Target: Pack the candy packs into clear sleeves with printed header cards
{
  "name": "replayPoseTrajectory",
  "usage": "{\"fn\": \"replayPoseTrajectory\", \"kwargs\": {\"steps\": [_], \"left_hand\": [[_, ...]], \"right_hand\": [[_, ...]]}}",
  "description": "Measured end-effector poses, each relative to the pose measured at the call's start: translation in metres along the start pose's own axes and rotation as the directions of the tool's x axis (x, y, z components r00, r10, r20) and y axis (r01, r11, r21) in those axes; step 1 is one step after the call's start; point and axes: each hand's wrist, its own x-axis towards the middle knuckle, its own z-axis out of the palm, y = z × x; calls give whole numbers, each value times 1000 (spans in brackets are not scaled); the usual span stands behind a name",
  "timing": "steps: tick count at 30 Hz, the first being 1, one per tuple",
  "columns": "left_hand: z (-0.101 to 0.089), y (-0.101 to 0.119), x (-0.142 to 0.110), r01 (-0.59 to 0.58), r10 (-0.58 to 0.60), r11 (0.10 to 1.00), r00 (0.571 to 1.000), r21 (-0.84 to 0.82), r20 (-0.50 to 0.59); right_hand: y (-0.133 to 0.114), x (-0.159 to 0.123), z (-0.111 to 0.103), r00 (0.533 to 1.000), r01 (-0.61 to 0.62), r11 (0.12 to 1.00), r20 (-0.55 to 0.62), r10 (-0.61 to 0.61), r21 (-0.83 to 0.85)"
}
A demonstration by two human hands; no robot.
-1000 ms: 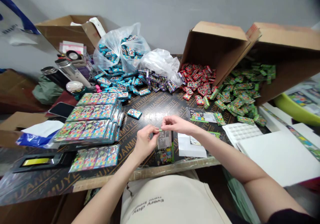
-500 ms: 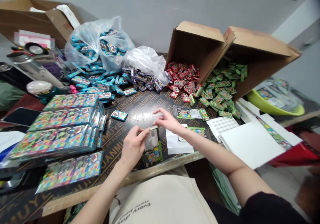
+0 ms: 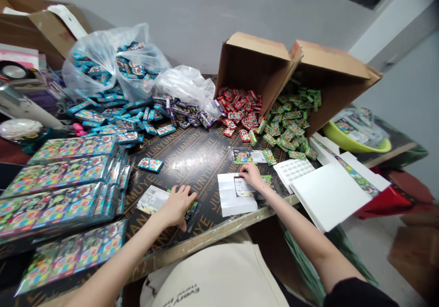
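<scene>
Near left, my left hand (image 3: 179,204), fingers spread and bent, hides the middle of a glossy printed packet (image 3: 151,199); near right, my right hand (image 3: 252,175) bunches its fingertips at a second packet (image 3: 241,187) on creased white paper (image 3: 233,206), whether pinching I cannot tell. Far left, a clear plastic bag (image 3: 135,35) veils blue boxes (image 3: 94,72).

Stacked packs (image 3: 55,188) line the left of the surface (image 3: 185,153); a packet (image 3: 153,199) lies under the left hand (image 3: 178,205), small boxes (image 3: 290,127) heaped in and before two cartons (image 3: 329,60) behind.
</scene>
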Motion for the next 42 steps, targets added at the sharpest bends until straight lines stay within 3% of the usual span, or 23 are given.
{"fn": "replayPoseTrajectory", "kwargs": {"steps": [3,5,7,10,13,16,19,21,24,27,32,35,38,40,42], "left_hand": [[-10,1,7,-11,22,990,997,-142,75],[-27,3,5,-20,29,957,999,-290,30],[-48,5,0,-81,17,899,989,-430,-149],[-68,2,-10,-198,-83,805,896,-559,-436],[-63,-2,-15,-207,-256,722,807,-661,-532],[-48,1,-18,-144,-399,651,770,-745,-498],[-42,10,-21,-92,-493,565,759,-820,-425],[-45,14,-22,-91,-536,495,751,-864,-386],[-51,17,-24,-98,-566,425,747,-900,-348],[-55,17,-30,-98,-553,375,775,-922,-307],[-60,15,-37,-114,-518,311,812,-944,-269],[-65,16,-38,-103,-479,378,829,-920,-290],[-67,19,-41,-85,-392,575,845,-814,-365],[-66,19,-44,-108,-330,711,821,-695,-465],[-63,17,-45,-142,-270,800,783,-584,-560]], "right_hand": [[-1,-5,1,999,32,998,-12,-32,53],[0,-7,-1,999,35,995,-12,-34,96],[3,-7,-5,1000,19,990,-13,-17,140],[4,-6,-14,999,-20,978,-26,26,206],[-5,-3,-24,994,-39,963,-91,65,267],[-35,-1,-34,985,-4,932,-159,66,362],[-84,0,-40,988,79,811,-151,12,579],[-118,-2,-38,996,91,705,-78,-50,704],[-159,-9,-24,985,4,619,104,-139,786],[-179,-17,-6,965,-79,585,209,-158,807],[-182,-23,3,976,-75,554,176,-131,829],[-181,-21,-1,978,-79,558,173,-118,826],[-180,-23,-6,979,-65,587,166,-120,807],[-177,-29,-6,982,8,643,117,-151,766],[-173,-37,-4,970,176,715,5,-243,677]]}}
